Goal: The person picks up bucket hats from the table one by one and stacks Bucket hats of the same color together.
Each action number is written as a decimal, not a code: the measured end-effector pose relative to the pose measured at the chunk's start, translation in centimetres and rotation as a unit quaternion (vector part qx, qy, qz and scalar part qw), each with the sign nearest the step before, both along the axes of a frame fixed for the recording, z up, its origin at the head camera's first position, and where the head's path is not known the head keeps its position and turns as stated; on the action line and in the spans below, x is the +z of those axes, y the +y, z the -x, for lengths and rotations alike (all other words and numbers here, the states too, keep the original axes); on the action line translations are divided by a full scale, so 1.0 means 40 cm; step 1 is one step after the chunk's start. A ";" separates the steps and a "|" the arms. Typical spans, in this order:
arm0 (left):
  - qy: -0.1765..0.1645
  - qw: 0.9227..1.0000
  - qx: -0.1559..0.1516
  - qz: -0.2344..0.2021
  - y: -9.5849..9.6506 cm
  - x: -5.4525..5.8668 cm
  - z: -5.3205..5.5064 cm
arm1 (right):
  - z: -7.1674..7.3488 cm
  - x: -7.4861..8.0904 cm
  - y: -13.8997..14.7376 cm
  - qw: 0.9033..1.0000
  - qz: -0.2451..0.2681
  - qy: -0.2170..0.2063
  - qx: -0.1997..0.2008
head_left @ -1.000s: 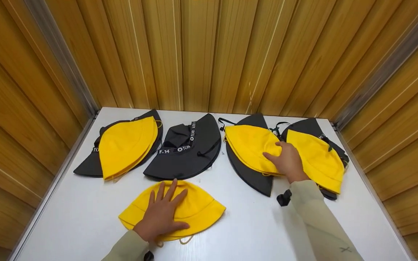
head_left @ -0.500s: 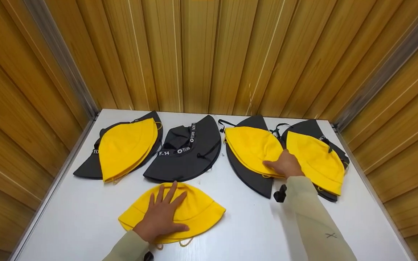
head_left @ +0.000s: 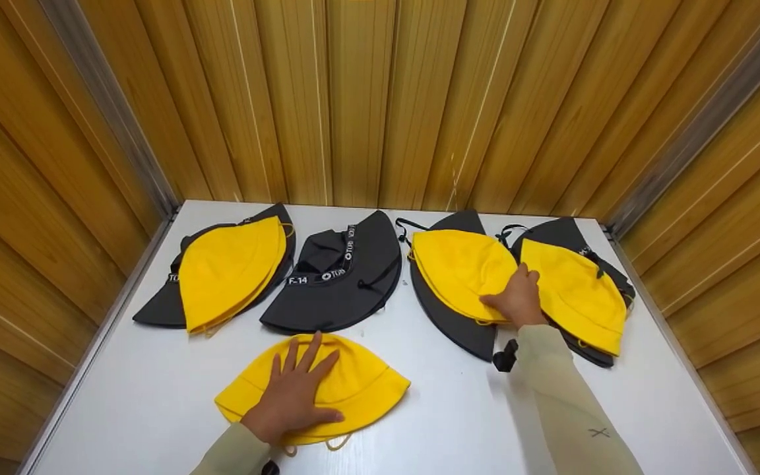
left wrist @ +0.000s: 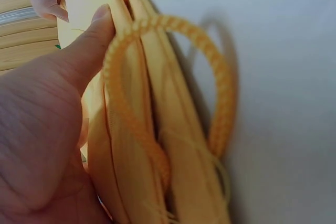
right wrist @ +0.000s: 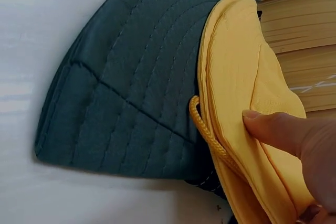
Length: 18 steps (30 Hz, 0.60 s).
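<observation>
My left hand point(head_left: 294, 399) lies with fingers spread on a yellow bucket hat point(head_left: 367, 389) folded flat at the front. In the left wrist view, my thumb point(left wrist: 94, 40) rests along this hat, and a yellow cord loop point(left wrist: 223, 98) sticks out from its brim. My right hand point(head_left: 518, 297) grips another yellow bucket hat point(head_left: 452, 260) at its right end. The thumb point(right wrist: 275, 129) presses its upper side; the other fingers are mostly hidden in the right wrist view. Beneath that yellow hat lies a black bucket hat point(head_left: 449, 323), its stitched brim showing.
At left, a yellow hat point(head_left: 231, 270) lies on a black hat point(head_left: 159, 307). A black hat point(head_left: 334, 303) with a lettered band lies beside it. At far right, a yellow hat point(head_left: 581, 297) covers another black hat point(head_left: 561, 231). Wood-patterned walls point(head_left: 360, 99) enclose the white table point(head_left: 446, 422).
My right hand has drawn back from the yellow hat's top to its right end, and that hat has shifted slightly right. My left hand stays on the front hat.
</observation>
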<state>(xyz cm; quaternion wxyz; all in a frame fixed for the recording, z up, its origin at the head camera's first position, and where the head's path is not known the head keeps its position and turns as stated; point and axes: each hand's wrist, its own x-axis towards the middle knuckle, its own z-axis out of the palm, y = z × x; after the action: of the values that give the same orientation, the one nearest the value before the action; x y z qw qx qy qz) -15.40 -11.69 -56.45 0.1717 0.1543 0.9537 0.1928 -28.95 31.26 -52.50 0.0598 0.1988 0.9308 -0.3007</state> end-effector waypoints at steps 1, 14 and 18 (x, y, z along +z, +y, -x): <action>0.001 1.000 0.000 0.001 0.000 -0.001 0.000 | -0.001 0.002 -0.001 1.000 0.011 0.004 -0.004; 0.013 1.000 -0.005 0.005 -0.004 -0.004 0.001 | -0.017 0.051 -0.001 0.993 0.104 0.032 0.047; 0.008 1.000 -0.003 0.001 -0.003 -0.004 0.001 | -0.025 0.070 -0.003 0.991 0.110 0.056 0.059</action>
<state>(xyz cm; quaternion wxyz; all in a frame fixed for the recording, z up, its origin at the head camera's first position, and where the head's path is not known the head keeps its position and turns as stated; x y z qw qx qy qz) -15.43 -11.80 -56.63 0.1649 0.1581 0.9547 0.1905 -27.95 31.14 -49.69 0.0472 0.1184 0.9042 -0.4077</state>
